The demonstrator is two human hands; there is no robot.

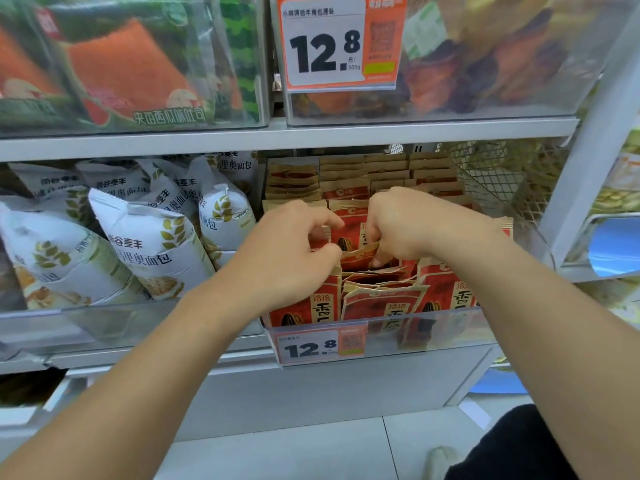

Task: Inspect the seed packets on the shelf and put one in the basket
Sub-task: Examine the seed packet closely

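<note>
Red and tan seed packets (384, 306) stand in rows inside a clear plastic bin (450, 327) on the middle shelf. Both my hands are in the bin. My left hand (294, 247) curls its fingers round the top edge of a packet at the left of the rows. My right hand (401, 226) pinches the top of the middle seed packet (353, 230), bending it forward. No basket is in view.
White bread bags (152, 244) fill the bin to the left. A price tag reading 12.8 (320, 346) hangs on the seed bin's front. A wire mesh divider (502, 178) stands at the right. Above is another shelf with clear bins (450, 109). Tiled floor lies below.
</note>
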